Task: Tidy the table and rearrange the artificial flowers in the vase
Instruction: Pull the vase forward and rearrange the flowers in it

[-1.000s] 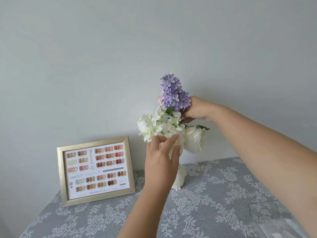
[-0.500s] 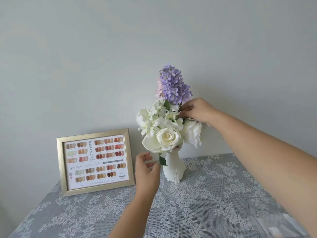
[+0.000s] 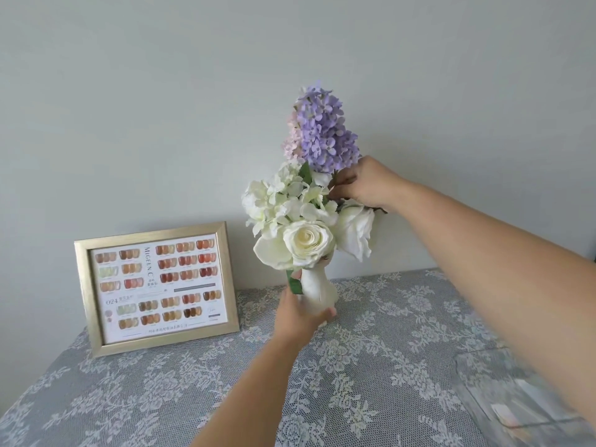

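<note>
the left hand (image 3: 298, 314) wraps around the white vase (image 3: 317, 290). the right hand (image 3: 362, 185) pinches the purple flower (image 3: 325, 133) stem.

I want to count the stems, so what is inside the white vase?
Inside the white vase stand white roses, pale hydrangea and a purple spray. The stems within are hidden by its opaque wall, the blooms and the left hand.
</note>
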`<state>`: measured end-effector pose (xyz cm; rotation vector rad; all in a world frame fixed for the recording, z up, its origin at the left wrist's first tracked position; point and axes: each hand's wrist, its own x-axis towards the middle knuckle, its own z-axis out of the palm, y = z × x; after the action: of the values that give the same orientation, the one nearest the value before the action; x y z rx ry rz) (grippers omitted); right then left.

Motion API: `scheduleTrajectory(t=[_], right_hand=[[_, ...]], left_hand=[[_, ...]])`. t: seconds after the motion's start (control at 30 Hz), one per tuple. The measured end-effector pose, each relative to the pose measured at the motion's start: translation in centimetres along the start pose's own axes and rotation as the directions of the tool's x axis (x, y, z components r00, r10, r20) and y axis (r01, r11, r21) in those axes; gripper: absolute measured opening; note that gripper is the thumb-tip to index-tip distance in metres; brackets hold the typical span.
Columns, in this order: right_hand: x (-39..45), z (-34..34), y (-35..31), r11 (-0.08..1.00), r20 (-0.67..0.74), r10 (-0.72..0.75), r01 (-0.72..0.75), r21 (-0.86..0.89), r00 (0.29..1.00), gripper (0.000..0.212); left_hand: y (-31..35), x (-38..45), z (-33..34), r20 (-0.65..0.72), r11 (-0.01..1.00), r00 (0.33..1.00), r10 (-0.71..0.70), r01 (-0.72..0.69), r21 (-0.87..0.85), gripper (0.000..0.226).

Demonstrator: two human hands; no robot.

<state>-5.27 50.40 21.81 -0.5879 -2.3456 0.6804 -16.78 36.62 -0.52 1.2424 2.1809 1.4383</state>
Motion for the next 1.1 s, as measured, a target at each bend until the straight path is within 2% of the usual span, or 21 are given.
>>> scheduleTrajectory(t=[0.1,0.23,0.37,0.5,0.77,0.87,0.93,1.03,1.1], right_hand=[[0.6,-0.1,0.1,0.998,0.003,-0.016,0.017,-0.064,1.000,0.012],[1.3,0.1,0.4,0.998,0.023,-0.003,0.005,-0.067,1.000,0.015],[1.6,0.6,0.4,0.984,0.063,-0.026,0.036,-0.175,0.998,0.018],[1.4,0.3,0.5,0.996,0.075,0.006,0.001,-0.087,0.997,0.019],[0.9,0.3,0.9,0.992,0.122,0.068,-0.053,-0.115,0.990,0.014],[0.2,0.4,0.7,0.993,0.125,0.120,-0.119,-0.011,0.985,0.018],[-0.3,0.1,1.1,0.966,0.140,0.217,-0.233,0.110,0.966,0.019],[-0.7,-2.1,1.3,0.929,0.199,0.290,-0.326,0.176,0.936,0.032],[-0.4,-4.1,0.8,0.911,0.117,0.287,-0.309,0.274,0.951,0.037]], left_hand=[[-0.5,0.2,0.4,-0.037,0.999,0.999,-0.032,0.032,0.003,0.096],[-1.1,0.6,0.4,-0.026,0.999,0.999,-0.035,0.035,0.012,0.091],[-1.4,0.6,0.3,-0.031,0.999,0.999,-0.028,0.029,0.017,0.086],[-1.5,0.6,0.3,-0.028,1.000,0.999,-0.020,0.020,0.009,0.088],[-1.4,0.5,0.3,-0.030,1.000,0.999,-0.017,0.018,0.021,0.090],[-1.3,0.3,0.4,-0.024,1.000,1.000,-0.014,0.015,0.026,0.091],[-1.3,0.2,0.5,-0.020,0.999,1.000,-0.013,0.013,0.033,0.092],[-1.1,0.3,0.4,-0.012,0.999,1.000,0.000,0.001,0.041,0.094],[-1.1,0.5,0.4,-0.009,0.999,1.000,0.006,-0.006,0.032,0.095]])
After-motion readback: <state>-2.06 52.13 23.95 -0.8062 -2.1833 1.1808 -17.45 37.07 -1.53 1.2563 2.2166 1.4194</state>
